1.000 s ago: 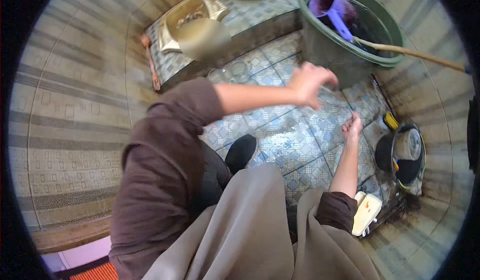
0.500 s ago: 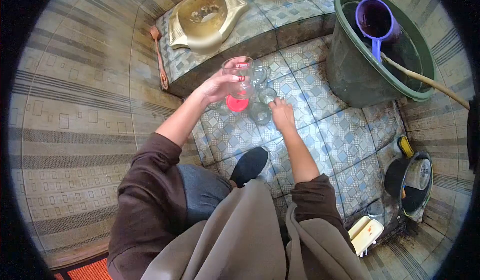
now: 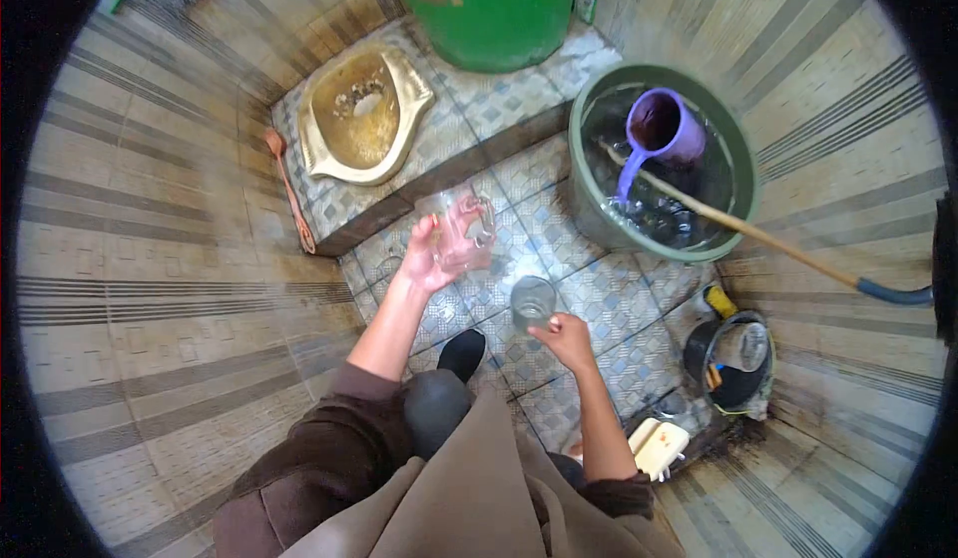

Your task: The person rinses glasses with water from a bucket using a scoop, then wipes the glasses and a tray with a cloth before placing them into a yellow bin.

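My left hand (image 3: 424, 264) is wrapped around clear glassware, in which a glass mug (image 3: 454, 214) with a handle on its right side shows; pinkish tones show through it. It is held tilted over the tiled floor. Lower and to the right, my right hand (image 3: 567, 340) grips a clear drinking glass (image 3: 532, 296) near its lower side, thumb and fingers closed at the edge. The two glass pieces are apart from each other. Much of the floor behind the left mug is hidden by it.
A squat toilet (image 3: 367, 164) is set in a raised tiled step, with a green drum (image 3: 489, 19) behind. At right stands a large water bucket (image 3: 589, 209) holding a purple dipper (image 3: 664, 129) and a wooden-handled stick (image 3: 718, 217). A black basin (image 3: 733, 388) and cream tray (image 3: 661, 448) lie lower right.
The right hand has moved toward my body with a glass in its grip, away from the cluster on the floor. My left hand has turned its glassware. The camera view has shifted.
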### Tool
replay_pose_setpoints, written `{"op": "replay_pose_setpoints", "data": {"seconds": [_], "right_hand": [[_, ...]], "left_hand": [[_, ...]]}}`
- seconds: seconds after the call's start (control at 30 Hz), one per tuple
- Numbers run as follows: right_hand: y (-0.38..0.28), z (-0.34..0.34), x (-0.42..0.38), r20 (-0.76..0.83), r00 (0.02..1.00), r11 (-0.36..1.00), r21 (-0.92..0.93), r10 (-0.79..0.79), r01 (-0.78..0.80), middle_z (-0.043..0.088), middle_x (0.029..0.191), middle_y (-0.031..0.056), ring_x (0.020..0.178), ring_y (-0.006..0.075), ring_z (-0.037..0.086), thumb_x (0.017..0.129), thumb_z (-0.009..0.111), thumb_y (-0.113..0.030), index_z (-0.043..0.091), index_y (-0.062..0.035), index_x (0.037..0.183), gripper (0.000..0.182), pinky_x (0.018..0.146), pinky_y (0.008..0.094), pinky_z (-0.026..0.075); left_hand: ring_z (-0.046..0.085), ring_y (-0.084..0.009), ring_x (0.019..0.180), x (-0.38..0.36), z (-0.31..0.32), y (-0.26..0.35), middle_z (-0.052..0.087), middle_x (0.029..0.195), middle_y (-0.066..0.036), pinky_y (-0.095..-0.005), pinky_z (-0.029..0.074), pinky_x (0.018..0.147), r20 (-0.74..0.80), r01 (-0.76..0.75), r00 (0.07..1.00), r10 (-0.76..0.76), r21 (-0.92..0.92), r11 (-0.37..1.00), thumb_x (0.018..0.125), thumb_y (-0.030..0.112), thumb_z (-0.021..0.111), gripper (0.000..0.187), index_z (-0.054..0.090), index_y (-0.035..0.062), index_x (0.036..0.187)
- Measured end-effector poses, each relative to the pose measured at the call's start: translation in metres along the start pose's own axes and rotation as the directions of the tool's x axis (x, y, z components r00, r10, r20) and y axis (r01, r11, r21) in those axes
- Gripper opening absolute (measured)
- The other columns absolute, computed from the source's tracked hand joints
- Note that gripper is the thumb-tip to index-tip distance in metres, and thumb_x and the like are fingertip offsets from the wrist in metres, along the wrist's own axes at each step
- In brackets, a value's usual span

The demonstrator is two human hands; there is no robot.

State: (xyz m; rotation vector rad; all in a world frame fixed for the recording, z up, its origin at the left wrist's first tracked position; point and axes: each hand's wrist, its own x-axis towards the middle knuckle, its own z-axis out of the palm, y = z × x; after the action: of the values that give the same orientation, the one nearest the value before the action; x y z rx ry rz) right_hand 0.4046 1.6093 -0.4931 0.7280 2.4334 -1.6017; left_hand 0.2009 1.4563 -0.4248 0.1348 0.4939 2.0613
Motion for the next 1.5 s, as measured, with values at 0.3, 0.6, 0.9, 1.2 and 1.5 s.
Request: {"op": "replay_pose_setpoints", "data": {"seconds": [0.3, 0.6, 0.9, 1.2, 1.5], "right_hand": [[-0.304, -0.155, -0.136, -0.285, 0.955, 0.997, -0.014, -0.08, 0.079, 0.032, 0.043, 0.0035, 0.043, 0.0128, 0.026, 0.057, 0.077, -0.025, 0.034, -0.0048, 0.048, 0.048, 0.039, 0.0278, 0.025], [-0.489, -0.214, -0.24, -0.303, 0.888, 0.934, -0.014, -0.345, 0.358, 0.029, 0.043, -0.0012, 0.045, 0.0077, 0.024, 0.057, 0.077, -0.016, 0.032, -0.0057, 0.046, 0.047, 0.039, 0.0257, 0.02], [-0.553, -0.196, -0.313, 0.392, 0.596, 0.706, 0.253, -0.7, 0.662, 0.028, 0.043, -0.0011, 0.042, 0.0072, 0.024, 0.051, 0.074, -0.005, 0.026, -0.0059, 0.047, 0.048, 0.038, 0.0232, 0.019], [-0.622, -0.052, -0.391, 0.801, -0.161, 0.575, 0.538, -0.577, 0.617, 0.027, 0.042, -0.0043, 0.039, 0.0058, 0.024, 0.053, 0.078, -0.013, 0.028, -0.009, 0.047, 0.05, 0.038, 0.0231, 0.019], [-0.638, 0.146, -0.514, 0.883, -0.287, 0.62, 0.466, -0.371, 0.631, 0.029, 0.046, -0.0043, 0.048, 0.0034, 0.026, 0.06, 0.077, -0.013, 0.026, -0.0089, 0.049, 0.052, 0.04, 0.0217, 0.023]], "left_hand": [[0.049, -0.0297, 0.102, -0.088, 0.287, 0.172, 0.043, 0.118, -0.004, -0.0452, 0.047, 0.078, -0.135, -0.064, 0.986, 0.098, 0.239, 0.969, 0.065, 0.051, 0.061, 0.073, 0.034, 0.016, 0.123], [0.051, -0.0269, 0.101, -0.214, 0.504, 0.262, 0.042, 0.114, -0.006, -0.0392, 0.046, 0.076, 0.032, -0.211, 0.965, 0.26, 0.687, 0.696, 0.057, 0.03, 0.072, 0.081, 0.029, 0.0158, 0.125], [0.05, -0.0225, 0.098, -0.402, 0.57, 0.153, 0.043, 0.114, -0.009, -0.0332, 0.05, 0.069, 0.094, -0.467, 0.855, 0.51, 0.568, 0.678, 0.052, 0.028, 0.072, 0.084, 0.03, 0.0097, 0.123], [0.043, -0.0301, 0.108, -0.593, 0.58, 0.048, 0.04, 0.113, -0.013, -0.0421, 0.047, 0.08, 0.227, -0.834, 0.409, 0.884, 0.487, 0.261, 0.055, 0.024, 0.075, 0.089, 0.021, 0.0051, 0.123], [0.046, -0.0241, 0.108, -0.749, 0.558, -0.011, 0.043, 0.118, -0.008, -0.0547, 0.03, 0.094, 0.023, -0.743, -0.346, 0.938, 0.604, -0.289, 0.057, 0.032, 0.074, 0.1, 0.014, 0.0085, 0.133]]}}
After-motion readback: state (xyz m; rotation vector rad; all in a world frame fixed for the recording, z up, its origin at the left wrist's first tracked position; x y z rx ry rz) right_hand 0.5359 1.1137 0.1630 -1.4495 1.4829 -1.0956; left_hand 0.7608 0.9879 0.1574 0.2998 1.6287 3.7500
